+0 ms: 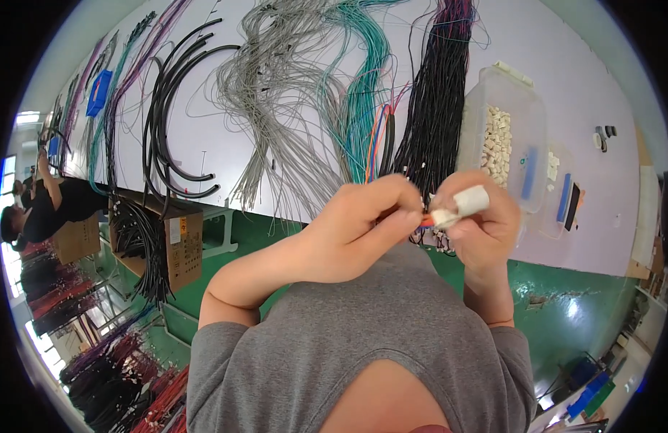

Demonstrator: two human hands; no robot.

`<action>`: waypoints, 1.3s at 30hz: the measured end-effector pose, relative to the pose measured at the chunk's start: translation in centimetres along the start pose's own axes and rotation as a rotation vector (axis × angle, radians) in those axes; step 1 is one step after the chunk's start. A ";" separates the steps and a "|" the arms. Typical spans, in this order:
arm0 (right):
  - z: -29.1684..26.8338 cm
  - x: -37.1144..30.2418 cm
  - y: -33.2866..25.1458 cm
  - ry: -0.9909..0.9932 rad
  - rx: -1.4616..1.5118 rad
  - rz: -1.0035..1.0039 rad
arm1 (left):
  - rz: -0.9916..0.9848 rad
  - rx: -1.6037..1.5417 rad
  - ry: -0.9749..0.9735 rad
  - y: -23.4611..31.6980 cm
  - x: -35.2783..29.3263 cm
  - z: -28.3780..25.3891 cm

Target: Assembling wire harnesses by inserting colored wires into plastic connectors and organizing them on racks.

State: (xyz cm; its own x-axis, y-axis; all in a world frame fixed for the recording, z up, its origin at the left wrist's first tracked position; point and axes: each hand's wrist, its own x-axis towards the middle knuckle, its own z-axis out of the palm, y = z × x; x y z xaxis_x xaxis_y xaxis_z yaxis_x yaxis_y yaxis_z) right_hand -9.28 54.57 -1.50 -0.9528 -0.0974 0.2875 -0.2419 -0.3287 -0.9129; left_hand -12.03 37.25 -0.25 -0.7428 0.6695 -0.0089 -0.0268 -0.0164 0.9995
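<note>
My left hand (359,227) is closed, its thumb and fingers pinching the ends of thin coloured wires (426,220), orange-red among them. Facing it, my right hand (496,227) grips a small cream connector housing (443,217) between thumb and fingers. The wires meet the housing between both hands; how deep they sit in it cannot be made out. A white tube-like wrap (471,200) shows at the right fingers, apparently around one of them. Just beyond the hands, a black-sheathed cable (389,141) with orange, blue and red wires lies on the table.
Bundles of grey wires (269,108), teal wires (366,65) and black wires (439,94) cover the white table (579,144). Curved black cables (155,108) lie left. A clear bin (475,94) of cream housings stands right. Cables hang from a cardboard box (184,252). A person (59,209) works far left.
</note>
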 end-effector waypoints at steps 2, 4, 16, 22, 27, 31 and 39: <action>-0.5 -1.0 1.6 0.126 0.251 0.236 | 0.165 -0.075 -0.047 -0.8 -1.3 -0.7; -1.9 -1.5 5.3 0.300 -0.003 0.549 | 0.175 -0.248 -0.087 -0.6 -2.3 -1.1; -12.9 2.0 5.7 0.765 -0.990 0.141 | 0.364 -0.921 -0.365 4.0 -3.4 -5.1; -27.6 -0.7 7.6 0.055 -1.539 0.831 | -0.247 -0.690 0.226 0.2 -0.5 -1.4; -22.2 -2.9 -2.1 0.210 -0.649 0.777 | -0.125 -0.638 0.420 -0.7 -2.2 -3.5; -19.6 -8.5 -3.3 0.034 -0.703 1.182 | -0.030 -0.662 0.362 -1.2 -2.5 -4.1; -21.8 -16.9 11.9 0.672 -1.484 0.707 | 0.150 0.194 0.227 0.6 0.6 -1.0</action>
State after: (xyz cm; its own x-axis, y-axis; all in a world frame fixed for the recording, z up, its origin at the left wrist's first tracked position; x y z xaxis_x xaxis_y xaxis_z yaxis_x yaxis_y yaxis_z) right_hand -0.06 72.77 -23.52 -0.7502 0.6594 -0.0487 0.6251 0.6834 -0.3770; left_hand -13.20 36.88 0.31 -0.8593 0.4878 0.1536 0.2056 0.0545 0.9771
